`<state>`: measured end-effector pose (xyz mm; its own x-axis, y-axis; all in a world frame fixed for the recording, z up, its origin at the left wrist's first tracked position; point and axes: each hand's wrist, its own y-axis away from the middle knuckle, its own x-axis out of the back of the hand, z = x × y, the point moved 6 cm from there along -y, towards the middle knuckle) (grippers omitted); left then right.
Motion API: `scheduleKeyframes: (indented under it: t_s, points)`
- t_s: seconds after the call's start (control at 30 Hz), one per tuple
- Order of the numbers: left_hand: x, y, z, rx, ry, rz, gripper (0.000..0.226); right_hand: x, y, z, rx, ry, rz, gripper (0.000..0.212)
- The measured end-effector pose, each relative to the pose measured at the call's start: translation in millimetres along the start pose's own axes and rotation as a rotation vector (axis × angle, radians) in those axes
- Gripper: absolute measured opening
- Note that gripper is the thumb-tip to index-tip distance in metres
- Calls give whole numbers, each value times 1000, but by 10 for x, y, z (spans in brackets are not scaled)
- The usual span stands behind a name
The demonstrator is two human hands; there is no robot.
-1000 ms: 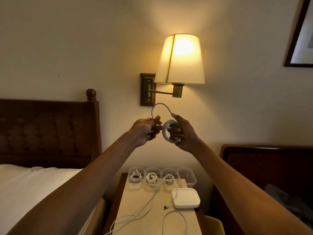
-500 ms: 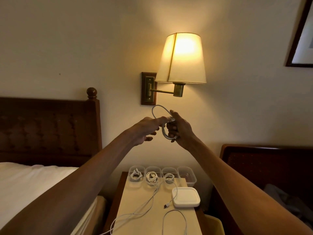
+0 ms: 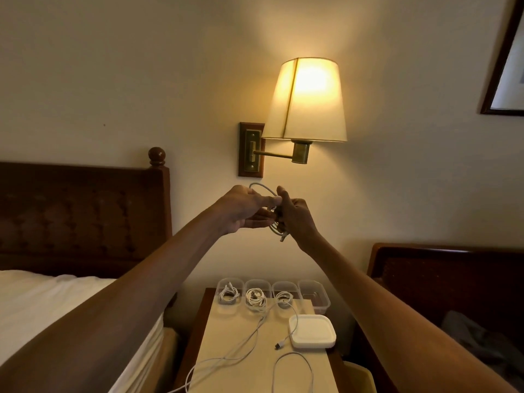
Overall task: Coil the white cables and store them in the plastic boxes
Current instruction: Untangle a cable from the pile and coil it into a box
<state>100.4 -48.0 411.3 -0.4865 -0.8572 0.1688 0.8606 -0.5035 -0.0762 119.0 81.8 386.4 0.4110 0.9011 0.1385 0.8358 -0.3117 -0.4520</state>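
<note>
Bedside table [image 3: 226, 336] is the ref pt, starting at its near edge. Loose cables [image 3: 249, 340] sprawl over the top here. One long run snakes diagonally off the near-left corner, another sits curled in a loop near-right.

Mid-table, R side: a white lid [image 3: 312, 331], square w/ rounded corners, lying flat. A cable connector [image 3: 279, 346] lies just beside its near-left corner.

On to the table's far edge: four clear plastic boxes [image 3: 314, 297] in a row, side by side. The three on the left each have a coiled white lead inside, and leads trail out of that group back onto the tabletop.

Now up, high above the table's far edge, both arms stretched out. R hand [image 3: 296, 217] has its fingers curled round a small coil of white cable [image 3: 274, 231], thumb sticking up, a plug end dangling under the fist. L hand [image 3: 241, 209] meets it, thumb + forefinger pinching the cable right at the coil, other fingers loosely out beneath. One slack loop arcs up over the two hands.

Behind them, on the wall above the table: wall lamp [image 3: 307, 100], lit, on a brass arm. Left of the table there's a bed [image 3: 42, 302] w/ white sheet & dark wooden headboard [image 3: 79, 211]. Far up-right of the table, the corner of a picture frame [image 3: 502, 66].
</note>
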Motion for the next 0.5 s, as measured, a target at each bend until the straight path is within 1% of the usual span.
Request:
scheduleKeyframes:
  t_s: [0.1, 0.17, 0.23, 0.3, 0.43, 0.5]
  points:
    - [27, 8, 7, -22, -21, -20, 24, -3, -5, -17, 20, -32, -3, 57]
    - [80, 39, -27, -9, -111, -62, 24, 90, -26, -18, 14, -40, 46, 55]
    - [184, 77, -44, -8, -289, -94, 27, 212, -67, 19, -30, -81, 94, 51]
    - [308, 108, -11, -53, -495, -100, 26, 317, -105, 70, -82, -146, 142, 47]
    - [505, 135, 115, -185, -779, -22, 24, 403, -131, 123, -184, -244, 201, 42]
    - [614, 117, 184, -291, -970, 107, 23, 407, -121, 119, -222, -322, 217, 39]
